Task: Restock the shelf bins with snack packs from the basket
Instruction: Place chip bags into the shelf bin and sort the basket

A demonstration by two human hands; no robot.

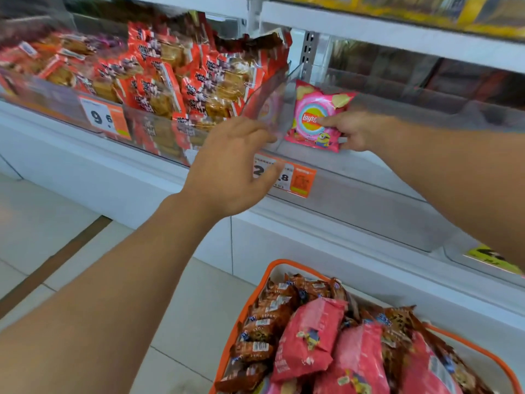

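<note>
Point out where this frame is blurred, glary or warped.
Head view: the left hand and the shelf's upper corners smear with motion blur; the pink Lay's pack in the right hand stays readable; soft glare veils the clear bin front; the wide lens bends the shelf edge; the basket is fairly sharp.

Operator body: two bare forearms and hands, head view.

Left hand (227,169) and right hand (353,129) carry no gloves, rings, watch or wristband. Both forearms are uncovered along the full visible length. Any sleeve lies outside the frame. The fingernails that show are short and unpainted.
</note>
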